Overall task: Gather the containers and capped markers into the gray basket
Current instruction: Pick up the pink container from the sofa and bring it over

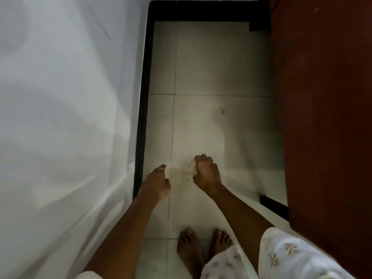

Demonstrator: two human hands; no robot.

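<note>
Head view looks straight down a narrow strip of pale tiled floor (211,77). White wall (60,97) closes the left side, with a black skirting (144,97) running along its foot and turning across the far end. Dark red-brown panel (326,97), door or cabinet, can't tell which, bounds the right side. Between the two edges the tile lane runs from the bare feet (203,250) to the far skirting.

Left hand (156,185) hangs over the floor close to the skirting, fingers loosely curled, holding nothing, ring on one finger. Right hand (206,174) is out over mid-lane, fingers curled around a small white object (191,169), blurred; can't tell if it is a container or something else. Hands apart, neither touching wall or panel. Gray basket and markers not in frame. White patterned sleeve (291,256) at lower right.
</note>
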